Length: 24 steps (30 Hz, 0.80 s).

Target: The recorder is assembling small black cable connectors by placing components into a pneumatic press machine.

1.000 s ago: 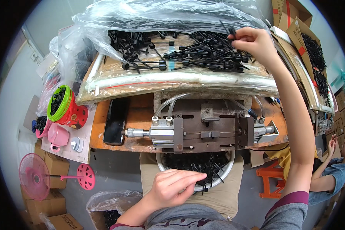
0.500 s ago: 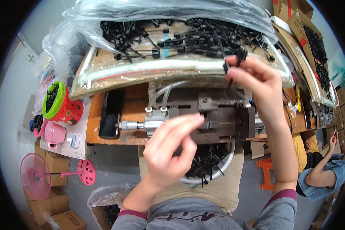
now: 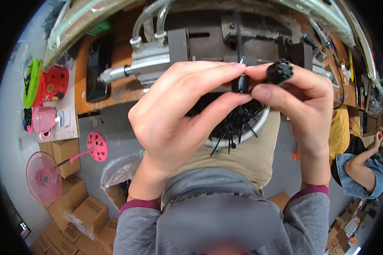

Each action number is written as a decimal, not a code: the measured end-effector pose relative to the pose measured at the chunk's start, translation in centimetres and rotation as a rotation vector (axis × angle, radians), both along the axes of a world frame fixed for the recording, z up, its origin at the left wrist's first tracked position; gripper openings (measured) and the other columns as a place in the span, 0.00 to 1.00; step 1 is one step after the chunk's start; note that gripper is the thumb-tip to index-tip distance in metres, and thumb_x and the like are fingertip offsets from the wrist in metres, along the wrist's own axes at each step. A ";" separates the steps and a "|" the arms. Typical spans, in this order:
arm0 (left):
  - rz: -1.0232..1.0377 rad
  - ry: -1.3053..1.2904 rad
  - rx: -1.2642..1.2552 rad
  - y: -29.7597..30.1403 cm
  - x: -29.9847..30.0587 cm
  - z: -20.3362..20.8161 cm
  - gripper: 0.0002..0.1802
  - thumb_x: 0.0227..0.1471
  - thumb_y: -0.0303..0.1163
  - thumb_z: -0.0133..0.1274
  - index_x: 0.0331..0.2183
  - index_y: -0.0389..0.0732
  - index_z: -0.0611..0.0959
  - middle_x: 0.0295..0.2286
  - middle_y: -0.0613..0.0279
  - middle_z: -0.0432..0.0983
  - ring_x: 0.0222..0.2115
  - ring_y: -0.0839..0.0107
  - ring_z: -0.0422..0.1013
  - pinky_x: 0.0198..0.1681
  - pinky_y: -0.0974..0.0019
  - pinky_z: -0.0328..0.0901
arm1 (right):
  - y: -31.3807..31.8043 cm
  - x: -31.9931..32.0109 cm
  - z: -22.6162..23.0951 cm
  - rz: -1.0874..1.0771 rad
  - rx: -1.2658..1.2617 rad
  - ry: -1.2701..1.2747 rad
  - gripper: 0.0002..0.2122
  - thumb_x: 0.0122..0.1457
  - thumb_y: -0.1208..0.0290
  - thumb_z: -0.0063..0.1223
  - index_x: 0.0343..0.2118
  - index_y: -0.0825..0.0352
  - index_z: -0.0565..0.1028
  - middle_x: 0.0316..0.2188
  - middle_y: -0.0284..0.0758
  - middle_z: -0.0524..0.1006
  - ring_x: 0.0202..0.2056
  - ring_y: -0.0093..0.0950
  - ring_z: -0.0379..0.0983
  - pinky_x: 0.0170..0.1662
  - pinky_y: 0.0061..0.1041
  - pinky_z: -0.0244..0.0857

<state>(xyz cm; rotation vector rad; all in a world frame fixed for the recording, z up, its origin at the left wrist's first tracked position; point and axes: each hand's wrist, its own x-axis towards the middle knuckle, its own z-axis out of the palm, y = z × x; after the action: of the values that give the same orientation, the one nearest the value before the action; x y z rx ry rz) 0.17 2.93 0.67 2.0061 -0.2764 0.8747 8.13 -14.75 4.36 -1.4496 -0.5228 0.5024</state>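
Grey floor (image 3: 115,131) and stacked boxes (image 3: 91,212) lie to the left and wearer's side of the machine (image 3: 217,49), which sits on an orange counter (image 3: 83,95) with a phone (image 3: 98,70) to its left. Both hands are together above the machine's near edge. At their meeting fingertips is a black pin: its cap (image 3: 241,83) is pinched by the left hand (image 3: 178,110), with the right hand's (image 3: 304,100) fingertips against its other side, so neither hand is clearly nearer. Its long axis runs away from the wearer, the shaft (image 3: 239,34) pointing over the machine toward its far side. Between the right hand's thumb and fingers, a second cap (image 3: 279,71) is gripped, end up; whether it has a shaft cannot be told. On the near side of the machine, beneath the hands, a white-rimmed basin (image 3: 264,121) rests on the lap, full of black pins (image 3: 238,123). Left of the machine stand a red bucket (image 3: 57,85) with a green rim, black pieces in it, and a pink cup (image 3: 44,119). Left and nearer the wearer, a plastic-lined carton (image 3: 115,178) has dark contents, too hidden to identify.
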 end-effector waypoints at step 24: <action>0.170 0.195 0.538 -3.3 0.9 -1.9 0.14 0.37 0.26 0.65 0.32 0.37 0.83 0.45 0.57 0.80 0.28 0.67 0.77 0.32 0.68 0.71 | -5.4 -0.5 -2.5 -0.259 0.035 -0.639 0.24 0.63 0.57 0.46 0.52 0.74 0.67 0.57 0.63 0.64 0.53 0.46 0.72 0.57 0.42 0.65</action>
<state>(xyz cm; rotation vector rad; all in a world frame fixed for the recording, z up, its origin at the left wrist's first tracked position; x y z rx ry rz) 1.05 -0.35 -1.27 2.6280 -0.2502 0.7523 7.61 -20.15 1.84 -1.6084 -0.8230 -0.1914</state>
